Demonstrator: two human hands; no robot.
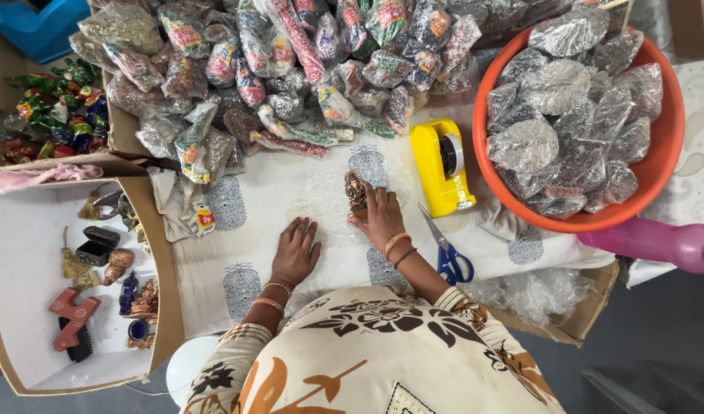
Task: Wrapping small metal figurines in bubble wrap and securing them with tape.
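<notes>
Brown figurine on bubble wrap sheet, mid-table | right hand fingertips touch figurine, no closed grasp | left hand flat, released, pinning wrap | risk: figurine tips or slides if wrap shifts; scissors blades near right wrist, tape dispenser crowding.

Wrapped packets heaped; silvery ones in tub

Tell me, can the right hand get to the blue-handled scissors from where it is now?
Probably yes. The right hand rests on the bubble wrap sheet by a small brown figurine, and the blue-handled scissors lie open on the cloth just to its right. Nothing stands between them; the yellow tape dispenser sits farther back.
</notes>
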